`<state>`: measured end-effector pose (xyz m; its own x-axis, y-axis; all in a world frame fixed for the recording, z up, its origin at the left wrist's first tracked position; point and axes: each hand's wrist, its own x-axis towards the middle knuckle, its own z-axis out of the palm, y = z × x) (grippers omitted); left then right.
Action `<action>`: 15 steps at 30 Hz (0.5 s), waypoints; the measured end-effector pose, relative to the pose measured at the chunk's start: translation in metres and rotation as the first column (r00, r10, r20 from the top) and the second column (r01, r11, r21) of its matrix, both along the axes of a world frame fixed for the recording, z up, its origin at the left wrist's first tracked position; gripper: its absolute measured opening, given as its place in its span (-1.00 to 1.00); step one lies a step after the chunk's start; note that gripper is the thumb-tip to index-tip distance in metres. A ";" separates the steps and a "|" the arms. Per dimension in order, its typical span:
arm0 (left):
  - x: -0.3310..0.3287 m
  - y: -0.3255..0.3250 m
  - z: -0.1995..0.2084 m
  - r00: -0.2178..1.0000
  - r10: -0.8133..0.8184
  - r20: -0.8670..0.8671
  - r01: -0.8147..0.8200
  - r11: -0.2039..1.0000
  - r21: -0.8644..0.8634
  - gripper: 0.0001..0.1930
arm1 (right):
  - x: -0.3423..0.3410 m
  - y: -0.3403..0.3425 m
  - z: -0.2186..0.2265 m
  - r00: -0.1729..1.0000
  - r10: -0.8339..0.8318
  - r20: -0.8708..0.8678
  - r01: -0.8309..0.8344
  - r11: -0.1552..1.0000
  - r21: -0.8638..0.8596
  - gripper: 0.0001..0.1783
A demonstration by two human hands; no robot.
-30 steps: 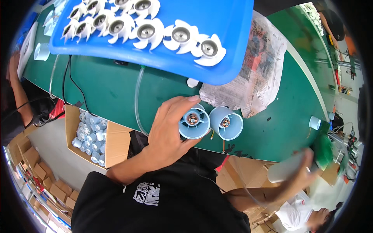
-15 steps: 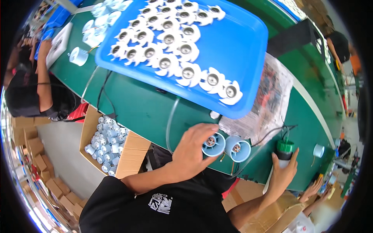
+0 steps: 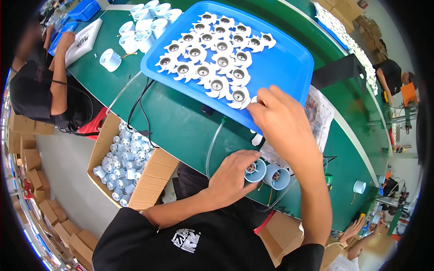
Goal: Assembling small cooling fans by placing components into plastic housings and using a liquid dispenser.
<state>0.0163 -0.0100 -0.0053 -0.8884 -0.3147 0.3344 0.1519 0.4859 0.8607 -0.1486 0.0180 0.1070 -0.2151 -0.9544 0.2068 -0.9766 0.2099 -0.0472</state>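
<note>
My left hand (image 3: 233, 178) is wrapped around a light blue cylindrical housing (image 3: 261, 171) near the table's front edge. Copper-coloured windings show inside it. A second blue housing (image 3: 277, 177) stands beside it on the right, wires hanging down. Over the near right corner of the blue tray (image 3: 280, 58), my right hand (image 3: 278, 117) pinches a white fan impeller (image 3: 253, 100), which my fingers mostly cover. Rows of similar white impellers (image 3: 222, 62) with dark round hubs fill the tray's left part. My right forearm partly hides a green-topped cylindrical tool (image 3: 329, 179).
A carton (image 3: 156, 178) full of small blue housings stands below the table edge. More housings (image 3: 144, 40) cluster at the far left. Clear plastic packaging (image 3: 320, 115) lies under the tray. Black cables and a tube (image 3: 213, 144) cross the green table (image 3: 181, 119). Other people work at both sides.
My right hand has let go of the green-topped tool and moved up and left to the tray's corner impeller. My left hand still holds the blue housing. The whole view has shifted slightly.
</note>
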 end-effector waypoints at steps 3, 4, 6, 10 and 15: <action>0.001 -0.001 -0.001 1.000 -0.011 -0.024 0.010 0.999 -0.036 -0.25 | -0.007 -0.005 0.004 0.997 0.062 -0.047 -0.057 0.993 0.102 -0.82; 0.002 -0.002 -0.001 1.000 -0.013 -0.018 0.012 0.998 -0.060 -0.25 | -0.008 -0.006 0.005 0.992 0.082 -0.098 -0.070 0.990 0.121 -0.83; 0.002 -0.001 -0.002 1.000 -0.005 -0.024 0.003 0.998 -0.070 -0.25 | -0.008 -0.010 0.006 0.983 0.104 -0.150 -0.083 0.987 0.141 -0.85; 0.003 0.000 -0.004 0.999 0.016 -0.042 -0.021 0.993 -0.116 -0.28 | -0.008 -0.015 0.004 0.905 0.120 -0.408 -0.020 0.970 0.242 -0.90; 0.001 0.003 -0.005 0.998 0.003 -0.067 -0.010 0.994 -0.105 -0.25 | -0.016 -0.013 -0.003 0.894 0.052 -0.446 0.060 0.971 0.233 -0.93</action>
